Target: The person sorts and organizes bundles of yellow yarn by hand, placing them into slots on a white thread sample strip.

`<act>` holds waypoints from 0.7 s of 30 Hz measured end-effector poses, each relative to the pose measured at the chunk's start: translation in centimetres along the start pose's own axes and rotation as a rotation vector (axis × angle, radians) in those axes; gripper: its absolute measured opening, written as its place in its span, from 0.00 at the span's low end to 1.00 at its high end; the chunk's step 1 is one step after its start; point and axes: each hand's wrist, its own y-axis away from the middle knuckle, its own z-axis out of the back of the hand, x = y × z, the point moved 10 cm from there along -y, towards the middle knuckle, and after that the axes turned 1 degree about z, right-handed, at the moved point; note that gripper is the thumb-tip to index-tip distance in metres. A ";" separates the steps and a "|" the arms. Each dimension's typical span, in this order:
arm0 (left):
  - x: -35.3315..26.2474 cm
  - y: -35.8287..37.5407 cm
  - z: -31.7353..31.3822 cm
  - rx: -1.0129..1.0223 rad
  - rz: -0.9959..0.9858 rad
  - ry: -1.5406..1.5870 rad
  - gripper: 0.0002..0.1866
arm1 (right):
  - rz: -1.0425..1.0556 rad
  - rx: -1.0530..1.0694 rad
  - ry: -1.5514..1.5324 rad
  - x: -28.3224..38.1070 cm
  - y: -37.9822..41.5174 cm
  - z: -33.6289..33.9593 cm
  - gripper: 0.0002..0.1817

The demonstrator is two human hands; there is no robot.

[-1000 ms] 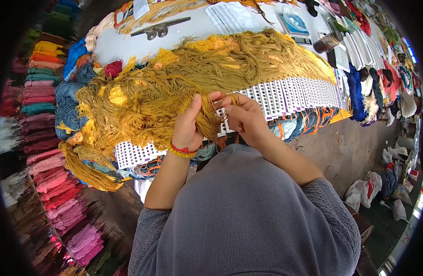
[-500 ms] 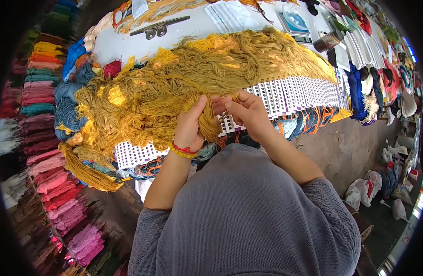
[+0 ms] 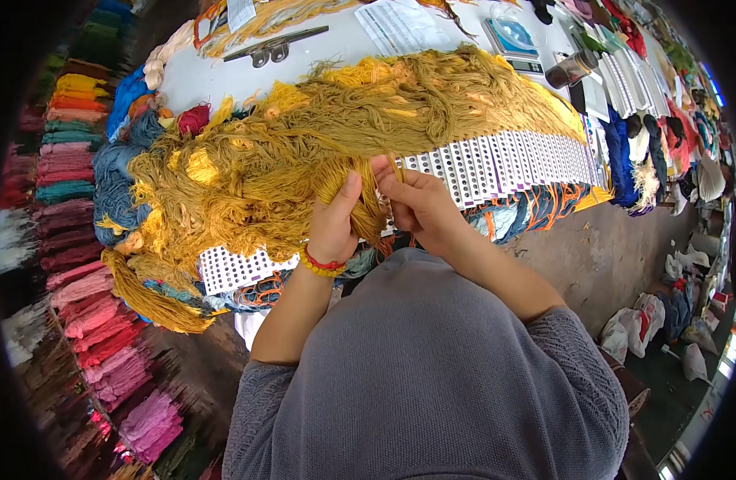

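A bundle of olive-gold yarn is gripped in my left hand, its thumb lying over the strands. Close beside it, my right hand is closed in a pinch on some yarn strands near the left fingertips. Beyond both hands spreads a large tangled heap of olive and yellow yarn. White cards with rows of dark holes line the heap's near edge, and some yarn ends run to them. More punched card shows left of my left wrist.
On the white table lie a dark metal clip bar, printed sheets, a scale and a dark jar. Blue yarn hangs at the left end. Colored skeins fill a rack at left; plastic bags sit on the floor.
My right hand has moved left and slightly down, closer to my left hand. The left hand has shifted a little with the yarn bundle still in it.
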 end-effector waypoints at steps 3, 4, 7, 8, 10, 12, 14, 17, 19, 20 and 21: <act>-0.1 0.0 -0.4 0.037 0.008 -0.010 0.22 | 0.049 -0.010 -0.144 -0.3 -0.2 0.4 0.06; 0.0 0.0 -0.2 0.037 0.008 -0.010 0.22 | 0.075 -0.001 -0.202 -0.2 -0.2 0.5 0.06; 0.2 0.0 -0.3 0.096 -0.012 -0.044 0.22 | 0.052 0.065 -0.263 0.6 0.2 -0.7 0.07; 0.3 0.0 -0.1 0.070 -0.003 -0.054 0.22 | 0.052 0.065 -0.263 0.7 0.2 -0.8 0.07; 0.5 0.0 0.2 0.043 0.006 -0.062 0.22 | 0.088 -0.008 -0.114 0.9 0.2 -0.5 0.05; 0.9 0.1 0.2 0.053 0.037 -0.002 0.23 | 0.096 -0.006 -0.060 0.9 0.3 -0.8 0.05; 0.5 0.2 -0.3 0.048 0.011 -0.018 0.23 | 0.103 -0.004 -0.007 0.8 0.3 -0.7 0.05; 0.2 0.2 -0.6 0.084 0.000 -0.065 0.24 | 0.135 0.001 0.101 0.6 0.1 -0.5 0.03; 0.4 0.2 -0.8 0.125 0.015 -0.096 0.25 | 0.187 -0.008 0.108 1.0 0.2 -0.5 0.02; 0.5 0.2 -0.7 0.110 0.020 -0.088 0.25 | 0.188 -0.009 0.108 1.1 0.2 -0.5 0.02; 0.6 0.2 -0.5 0.096 0.024 -0.080 0.25 | 0.184 -0.010 0.109 1.1 0.3 -0.3 0.02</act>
